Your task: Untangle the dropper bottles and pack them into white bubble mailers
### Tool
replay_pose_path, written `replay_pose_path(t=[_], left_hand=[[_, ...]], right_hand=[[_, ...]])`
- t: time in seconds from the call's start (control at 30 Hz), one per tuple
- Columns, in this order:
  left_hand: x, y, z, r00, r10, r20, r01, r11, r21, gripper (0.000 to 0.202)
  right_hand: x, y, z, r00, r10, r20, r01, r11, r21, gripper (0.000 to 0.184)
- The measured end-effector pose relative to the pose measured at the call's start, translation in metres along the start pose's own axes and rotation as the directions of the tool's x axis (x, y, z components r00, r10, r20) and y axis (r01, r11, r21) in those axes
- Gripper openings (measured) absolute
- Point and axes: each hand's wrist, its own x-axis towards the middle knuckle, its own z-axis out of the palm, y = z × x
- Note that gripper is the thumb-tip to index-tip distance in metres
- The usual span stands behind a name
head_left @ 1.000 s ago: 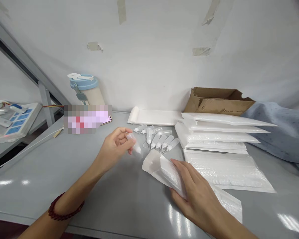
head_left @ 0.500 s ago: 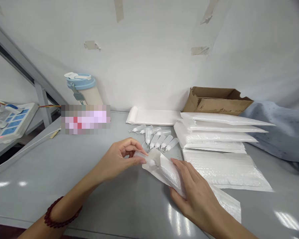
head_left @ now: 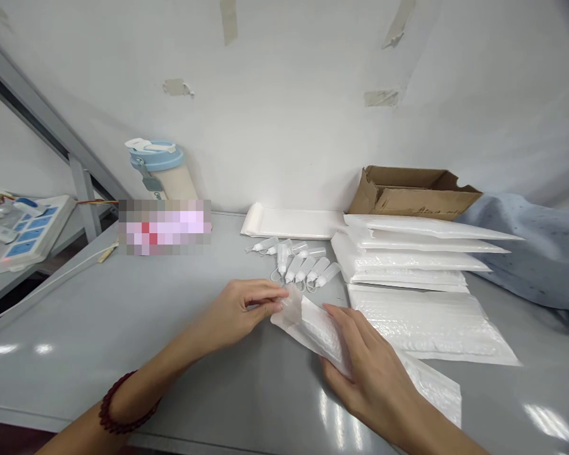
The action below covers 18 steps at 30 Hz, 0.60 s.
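Note:
My left hand (head_left: 241,311) is closed in a pinch at the open mouth of a white bubble mailer (head_left: 320,328); the small bottle it carried is hidden, apparently inside the mouth. My right hand (head_left: 370,373) grips the same mailer from the right, thumb beneath and fingers on top, lifting its open end off the grey table (head_left: 146,316). Just behind the mailer lies a cluster of several small white dropper bottles (head_left: 301,262).
A stack of white bubble mailers (head_left: 408,259) lies at right, one flat mailer (head_left: 431,322) in front of it. Behind are a brown cardboard box (head_left: 412,189), a flat white bag (head_left: 294,222), a blue-lidded tumbler (head_left: 164,167) and blue cloth (head_left: 540,246). A power strip (head_left: 23,230) sits far left.
My left hand carried a small white bottle rightward to the mailer's mouth and pushed it in; the bottle is no longer visible. My right hand kept holding the mailer.

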Motion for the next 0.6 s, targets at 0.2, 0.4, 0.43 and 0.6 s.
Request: replay_pose_path(t=[0.2,0.4,0.43,0.6], left_hand=[[-0.001,0.0,0.008,0.991,-0.023,0.133,0.043,0.987,-0.155,0.016],[0.0,-0.007,0.019,0.976,0.206,-0.068,-0.191,0.965,0.18,0.017],[-0.001,-0.006,0.02,0.98,0.19,-0.055,-0.177,0.968,0.178,0.017],[-0.005,0.006,0.017,0.999,-0.015,0.037,0.014,0.999,0.032,0.028]], right_hand=[[0.0,-0.001,-0.001,1.0,0.003,0.013,-0.003,1.0,0.023,0.056],[0.001,-0.002,0.001,1.0,0.017,0.015,-0.017,1.0,0.014,0.054],[0.001,-0.002,0.001,1.0,0.017,0.013,-0.017,1.0,0.011,0.054],[0.0,-0.001,0.002,1.0,0.017,0.022,-0.017,1.0,0.01,0.053]])
